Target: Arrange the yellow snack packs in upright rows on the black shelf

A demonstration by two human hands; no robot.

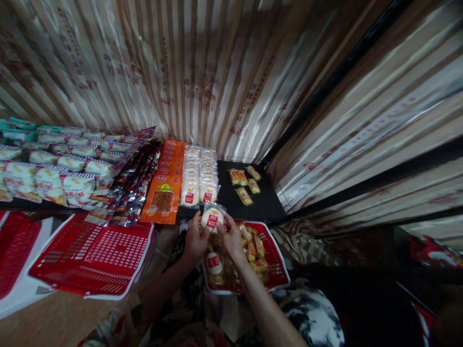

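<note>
My left hand (195, 238) and my right hand (230, 234) both pinch a clear-wrapped round white cake with a red label (212, 217), held just above a red basket (279, 270). The basket sits on my lap and holds more white cakes and several small yellow snack packs. Straight ahead on the black shelf (265, 202) lie two rows of the same white cakes (199, 176).
Orange snack packets (164, 185), dark red packets (135, 180) and white-and-blue bags (58, 168) line the shelf to the left. Several yellow packs (244, 182) lie on the right part. An overturned red basket (94, 253) rests at the left. A striped curtain hangs behind.
</note>
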